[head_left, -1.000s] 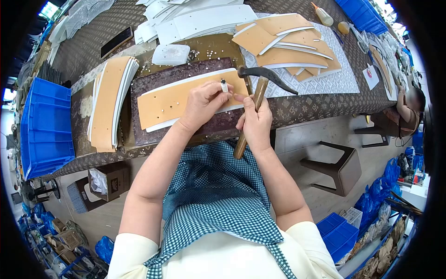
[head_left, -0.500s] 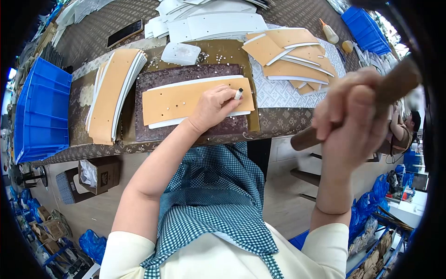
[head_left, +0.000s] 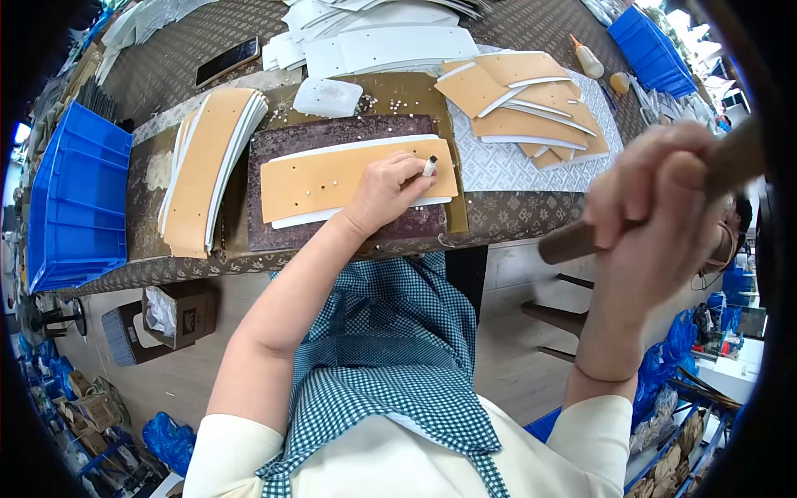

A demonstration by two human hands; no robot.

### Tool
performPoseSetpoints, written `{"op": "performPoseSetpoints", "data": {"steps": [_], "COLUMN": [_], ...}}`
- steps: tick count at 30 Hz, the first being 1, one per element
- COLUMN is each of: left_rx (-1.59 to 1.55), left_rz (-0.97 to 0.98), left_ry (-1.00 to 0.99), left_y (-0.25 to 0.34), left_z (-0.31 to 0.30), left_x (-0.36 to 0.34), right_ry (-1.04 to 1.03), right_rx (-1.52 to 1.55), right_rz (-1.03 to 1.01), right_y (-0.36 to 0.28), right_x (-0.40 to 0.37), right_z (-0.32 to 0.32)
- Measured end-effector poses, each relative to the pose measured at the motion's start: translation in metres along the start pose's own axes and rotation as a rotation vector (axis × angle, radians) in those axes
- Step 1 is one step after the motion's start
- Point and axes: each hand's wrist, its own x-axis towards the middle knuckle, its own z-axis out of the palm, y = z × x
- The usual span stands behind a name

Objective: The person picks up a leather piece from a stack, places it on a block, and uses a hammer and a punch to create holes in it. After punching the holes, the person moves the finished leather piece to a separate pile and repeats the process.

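Note:
My left hand (head_left: 386, 189) is closed round a short hole punch (head_left: 430, 167) with a white body and dark top. The punch stands nearly upright on the right part of a tan curved panel (head_left: 320, 184). White sheets show beneath the panel, and a few holes and small white bits dot its surface. These lie on a dark, worn board (head_left: 349, 129). Raised at the right, my right hand (head_left: 656, 195) is wrapped round a thick brown wooden hammer handle (head_left: 571, 241). Motion smears it, and its upper end runs into the dark image edge, so the head is hidden.
Tan and white panels are stacked at the left (head_left: 207, 170) and fanned out at the right (head_left: 531, 124). Behind are white sheets (head_left: 390, 50), a phone (head_left: 227, 62) and a white block (head_left: 327, 97). Blue bins (head_left: 79, 199) flank the table. A glue bottle (head_left: 588, 58) lies at back right.
My right hand and the wooden handle have moved right and slightly back toward the image edge. The view has shifted slightly; my left hand keeps the punch at the same place on the panel.

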Motion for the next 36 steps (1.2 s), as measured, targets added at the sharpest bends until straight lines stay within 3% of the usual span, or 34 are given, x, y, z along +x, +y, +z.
{"op": "performPoseSetpoints", "data": {"steps": [1,3,4,6,7,10,13,16,19,23,26,28,31,34,36], "left_rx": [-0.011,0.019,0.035,-0.020,-0.007,0.018,-0.066,-0.078,-0.125,-0.142,-0.528,-0.518,-0.357,0.274,0.425], "left_rz": [-0.011,-0.041,-0.057,-0.004,-0.004,-0.007,-0.023,-0.077,-0.090,-0.400,-0.314,-0.277,-0.407,-0.399,-0.555], "left_ry": [0.004,-0.020,-0.033,-0.005,-0.001,-0.012,-0.002,-0.039,0.019,0.130,0.276,0.316,0.488,0.548,0.491], "left_y": [0.000,0.002,0.003,0.001,0.000,0.002,0.009,0.002,0.003,0.005,0.008,0.011,0.017,0.006,-0.001], "left_z": [0.000,-0.003,-0.005,-0.004,-0.002,-0.001,-0.003,-0.003,0.000,-0.009,-0.013,-0.034,-0.080,-0.127,-0.145], "left_x": [0.001,0.002,0.002,0.001,0.000,0.003,0.005,0.002,0.000,0.000,-0.010,-0.027,-0.057,-0.078,-0.095], "right_ry": [-0.011,-0.376,-0.526,-0.440,-0.392,-0.135,0.115,0.252,0.245,0.281,0.257,0.308,0.330,0.358,0.333], "right_rx": [-0.024,-0.549,-0.627,-0.444,-0.454,-0.042,0.191,0.253,0.150,0.142,0.084,0.073,0.095,0.145,0.105], "right_rz": [0.023,0.268,0.370,0.608,0.535,0.824,0.693,0.713,0.761,0.692,0.684,0.642,0.619,0.692,0.745], "right_y": [0.009,0.040,0.060,0.052,0.064,0.071,0.116,0.142,0.152,0.148,0.145,0.143,0.148,0.149,0.152], "right_x": [-0.006,-0.025,-0.034,-0.038,-0.048,-0.056,-0.074,-0.087,-0.103,-0.101,-0.103,-0.107,-0.112,-0.107,-0.107], "right_z": [0.006,0.006,0.009,0.000,-0.003,0.012,0.042,0.074,0.089,0.094,0.096,0.098,0.101,0.100,0.098]}}
